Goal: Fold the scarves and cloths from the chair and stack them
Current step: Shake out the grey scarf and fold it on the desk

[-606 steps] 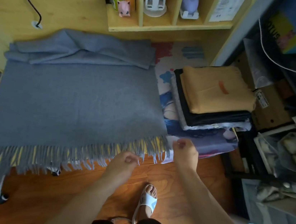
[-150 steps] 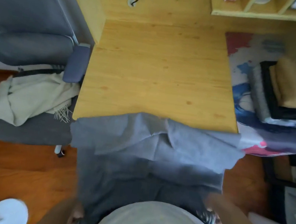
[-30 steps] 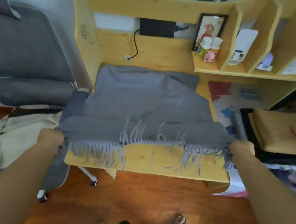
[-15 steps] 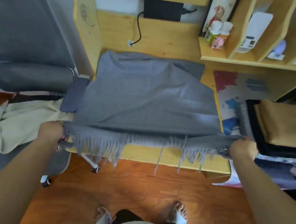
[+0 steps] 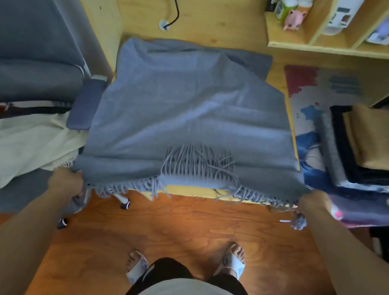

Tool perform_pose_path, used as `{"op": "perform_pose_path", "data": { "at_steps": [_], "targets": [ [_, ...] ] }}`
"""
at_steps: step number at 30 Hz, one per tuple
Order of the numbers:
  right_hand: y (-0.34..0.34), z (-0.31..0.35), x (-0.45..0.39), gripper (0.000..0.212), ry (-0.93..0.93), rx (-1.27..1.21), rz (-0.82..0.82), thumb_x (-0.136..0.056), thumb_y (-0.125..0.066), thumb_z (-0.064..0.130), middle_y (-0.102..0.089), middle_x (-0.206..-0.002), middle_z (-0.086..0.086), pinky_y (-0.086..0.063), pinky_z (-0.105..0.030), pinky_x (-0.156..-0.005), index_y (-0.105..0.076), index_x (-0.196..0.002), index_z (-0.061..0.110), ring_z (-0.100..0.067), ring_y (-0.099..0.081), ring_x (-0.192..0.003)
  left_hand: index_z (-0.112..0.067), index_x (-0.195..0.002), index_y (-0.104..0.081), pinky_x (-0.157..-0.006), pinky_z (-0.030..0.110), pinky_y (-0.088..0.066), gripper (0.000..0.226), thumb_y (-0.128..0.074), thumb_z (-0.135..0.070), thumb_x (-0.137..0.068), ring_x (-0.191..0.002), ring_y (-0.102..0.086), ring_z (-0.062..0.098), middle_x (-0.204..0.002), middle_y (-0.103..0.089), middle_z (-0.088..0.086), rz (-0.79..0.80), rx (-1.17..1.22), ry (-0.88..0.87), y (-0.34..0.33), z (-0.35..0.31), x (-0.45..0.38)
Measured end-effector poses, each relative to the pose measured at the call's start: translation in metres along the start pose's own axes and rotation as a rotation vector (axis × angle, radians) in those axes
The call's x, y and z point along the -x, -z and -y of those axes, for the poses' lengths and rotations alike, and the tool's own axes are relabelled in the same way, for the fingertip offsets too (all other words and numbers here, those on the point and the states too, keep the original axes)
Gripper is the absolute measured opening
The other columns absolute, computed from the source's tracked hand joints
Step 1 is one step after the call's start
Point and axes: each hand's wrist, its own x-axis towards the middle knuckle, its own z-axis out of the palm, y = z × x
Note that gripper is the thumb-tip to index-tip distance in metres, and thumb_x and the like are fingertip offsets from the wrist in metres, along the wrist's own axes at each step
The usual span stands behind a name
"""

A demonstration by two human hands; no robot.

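Both grips pinch the grey scarf (image 5: 193, 112) at its fringed corners, left hand (image 5: 66, 181) and right hand (image 5: 314, 202), stretched over the desk (image 5: 190, 191); fringe has now flopped onto the cloth's middle.

arms: bare to the elbow | top: pale grey-white | shorts: black | feet: white open-toed slippers (image 5: 232, 263), toes showing
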Motion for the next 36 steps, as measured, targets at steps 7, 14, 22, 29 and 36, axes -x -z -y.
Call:
{"op": "perform_pose_path", "data": {
  "at_steps": [7,14,22,29,36],
  "targets": [
    [-0.027,-0.046,0.0,0.034,-0.052,-0.025,-0.009,-0.092,-0.056,0.006,-0.062,-0.123,-0.032,-0.05,-0.046,-0.095,-0.06,-0.123,-0.008,-0.044,-0.06,-0.115,0.01,-0.104,-0.065,-0.077,0.046,-0.05,0.033,-0.054,-0.021,-0.103,-0.071,-0.053,0.034,-0.083,-0.059,0.018,0.032,-0.194,-0.046,-0.015,0.043,0.03],
    [-0.029,0.009,0.015,0.035,0.554,0.103,-0.442,-0.078,-0.046,0.001,-0.051,-0.11,-0.034,-0.045,-0.054,-0.085,-0.059,-0.109,-0.006,-0.052,-0.051,-0.102,0.005,-0.114,-0.063,-0.09,0.062,-0.046,0.027,-0.067,-0.008,-0.091,-0.105,-0.055,0.055,-0.11,-0.058,0.037,-0.331,-0.203,-0.53,-0.043,-0.025,0.04],
    [-0.064,0.082,-0.011,0.068,0.862,0.61,0.025,-0.101,-0.046,0.047,-0.005,-0.166,-0.004,-0.025,-0.048,-0.118,-0.017,-0.159,0.027,-0.031,-0.009,-0.151,-0.037,-0.154,-0.037,-0.114,0.049,-0.033,0.065,-0.05,-0.061,-0.095,-0.148,-0.026,0.035,-0.164,-0.027,0.004,0.081,-0.643,-0.772,-0.106,-0.094,0.048],
    [-0.072,0.068,0.018,0.054,0.999,0.52,-0.17,-0.075,-0.076,0.037,-0.055,-0.128,-0.014,-0.054,-0.051,-0.089,-0.062,-0.124,0.021,-0.038,-0.057,-0.111,-0.019,-0.114,-0.073,-0.08,0.052,-0.051,0.058,-0.039,-0.057,-0.085,-0.101,-0.06,0.042,-0.119,-0.063,0.015,-0.088,-0.687,-0.934,-0.101,-0.083,0.078],
    [-0.082,0.17,-0.004,0.048,1.042,0.368,-0.19,-0.09,-0.062,0.027,-0.039,-0.147,-0.015,-0.046,-0.05,-0.103,-0.052,-0.136,0.019,-0.038,-0.04,-0.13,-0.021,-0.142,-0.06,-0.109,0.064,-0.038,0.063,-0.04,-0.055,-0.092,-0.137,-0.044,0.049,-0.151,-0.048,0.021,-0.109,-0.593,-1.035,-0.14,-0.161,0.038]
  ]
}}
